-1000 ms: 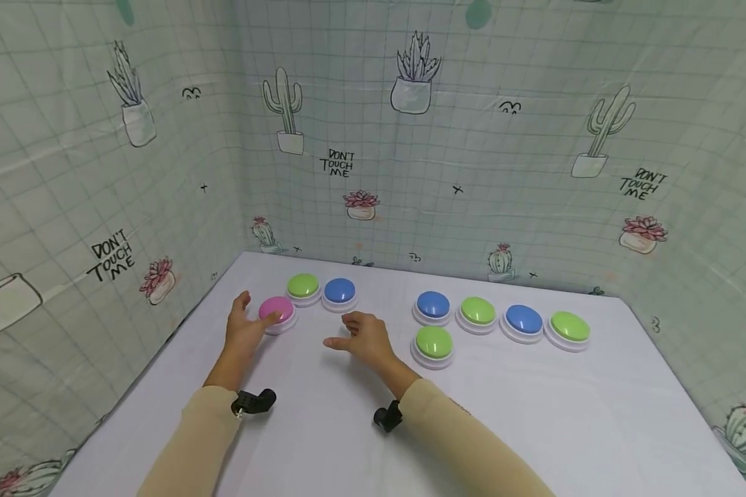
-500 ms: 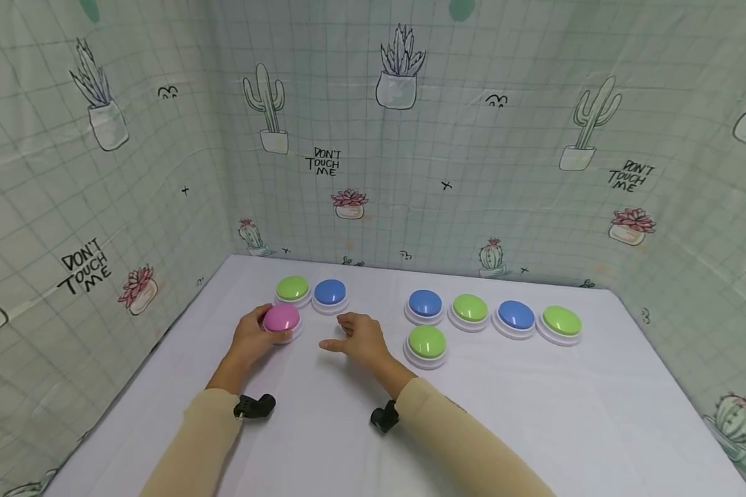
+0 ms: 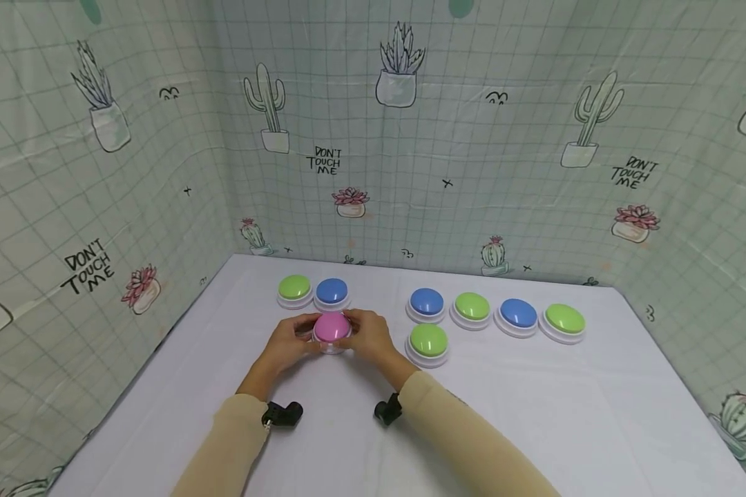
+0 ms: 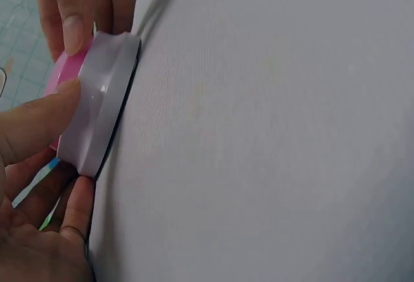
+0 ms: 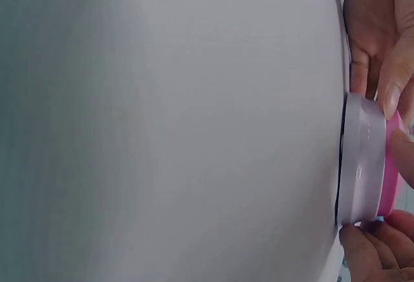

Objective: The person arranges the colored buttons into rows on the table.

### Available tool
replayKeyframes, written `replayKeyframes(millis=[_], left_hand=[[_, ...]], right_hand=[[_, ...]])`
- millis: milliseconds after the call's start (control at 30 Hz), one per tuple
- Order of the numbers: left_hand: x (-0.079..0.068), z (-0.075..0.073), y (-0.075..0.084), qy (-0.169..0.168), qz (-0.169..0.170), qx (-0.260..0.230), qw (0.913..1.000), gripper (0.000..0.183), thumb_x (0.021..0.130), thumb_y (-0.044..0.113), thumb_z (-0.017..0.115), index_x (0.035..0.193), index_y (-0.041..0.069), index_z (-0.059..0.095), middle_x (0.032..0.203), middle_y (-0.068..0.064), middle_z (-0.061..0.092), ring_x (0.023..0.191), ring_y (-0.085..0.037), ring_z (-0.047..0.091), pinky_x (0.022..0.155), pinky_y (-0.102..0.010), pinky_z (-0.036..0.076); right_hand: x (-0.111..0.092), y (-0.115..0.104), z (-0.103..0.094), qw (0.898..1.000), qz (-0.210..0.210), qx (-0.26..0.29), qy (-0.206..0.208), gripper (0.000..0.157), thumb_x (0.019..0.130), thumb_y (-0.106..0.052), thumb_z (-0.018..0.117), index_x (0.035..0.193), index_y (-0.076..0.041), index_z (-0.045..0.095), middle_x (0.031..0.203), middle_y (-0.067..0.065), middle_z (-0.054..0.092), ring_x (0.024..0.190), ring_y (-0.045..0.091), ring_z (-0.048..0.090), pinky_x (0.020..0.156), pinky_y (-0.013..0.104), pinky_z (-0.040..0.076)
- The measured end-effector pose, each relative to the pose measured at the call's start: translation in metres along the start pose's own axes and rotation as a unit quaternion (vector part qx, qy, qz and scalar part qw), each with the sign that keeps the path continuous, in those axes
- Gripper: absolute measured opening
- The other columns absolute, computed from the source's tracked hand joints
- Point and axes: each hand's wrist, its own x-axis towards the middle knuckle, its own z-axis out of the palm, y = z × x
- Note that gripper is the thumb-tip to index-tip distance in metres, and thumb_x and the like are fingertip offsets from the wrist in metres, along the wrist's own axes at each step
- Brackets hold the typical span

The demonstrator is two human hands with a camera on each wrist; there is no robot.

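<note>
A pink push button point(image 3: 332, 327) with a white round base is between my two hands, just in front of a blue push button point(image 3: 332, 291). My left hand point(image 3: 286, 343) grips it from the left, thumb on the near side and fingers round the far side. From the right, my right hand point(image 3: 373, 338) holds the same button with thumb and fingers. In the left wrist view the white base point(image 4: 97, 107) shows its dark underside edge close to the tabletop. Whether it fully rests there I cannot tell.
A green push button point(image 3: 295, 287) stands left of the blue one. To the right are another green button point(image 3: 428, 341) and a row of blue and green buttons point(image 3: 471, 307). A patterned cloth wall point(image 3: 398, 159) rises behind the white table point(image 3: 503, 428).
My left hand closed round the pink button and moved it right, in front of the blue one. My right hand, loosely poised before, now holds it too.
</note>
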Motion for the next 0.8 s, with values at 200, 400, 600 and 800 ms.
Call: replayKeyframes(millis=[200,400,600,800], left_hand=[[0.000,0.007,0.001,0.022,0.005,-0.012,0.9997,0.064,0.080,-0.011,0.083,0.140,-0.004,0.063,0.142,-0.025,0.062,0.135,-0.040,0.058,0.115,-0.045,0.047],[-0.001,0.011,-0.003,0.037,-0.004,-0.019,0.9991,0.062,0.079,-0.012,0.084,0.138,-0.005,0.065,0.138,-0.025,0.065,0.132,-0.038,0.060,0.112,-0.040,0.049],[-0.001,0.009,-0.006,0.036,-0.028,-0.047,0.9979,0.060,0.078,-0.011,0.086,0.135,-0.002,0.069,0.134,-0.021,0.069,0.125,-0.032,0.065,0.105,-0.032,0.055],[0.000,0.004,-0.005,0.036,-0.043,-0.061,0.9965,0.060,0.077,-0.010,0.087,0.134,-0.001,0.070,0.135,-0.018,0.069,0.122,-0.026,0.067,0.099,-0.026,0.057]], right_hand=[[-0.001,0.009,-0.004,1.000,0.006,0.012,0.008,0.059,0.081,-0.009,0.092,0.132,0.006,0.068,0.127,0.019,0.073,0.120,0.033,0.070,0.108,0.047,0.053],[0.000,0.013,-0.006,1.000,0.013,0.022,-0.007,0.063,0.080,-0.008,0.093,0.135,0.004,0.067,0.130,0.018,0.071,0.126,0.032,0.066,0.113,0.046,0.049],[0.001,0.015,-0.005,0.999,0.033,0.028,-0.012,0.064,0.078,-0.004,0.092,0.138,-0.001,0.067,0.131,0.014,0.071,0.132,0.030,0.063,0.117,0.046,0.045],[0.001,0.011,-0.006,0.998,0.046,0.040,-0.012,0.063,0.078,-0.003,0.092,0.137,-0.003,0.068,0.131,0.013,0.070,0.135,0.031,0.060,0.119,0.047,0.042]])
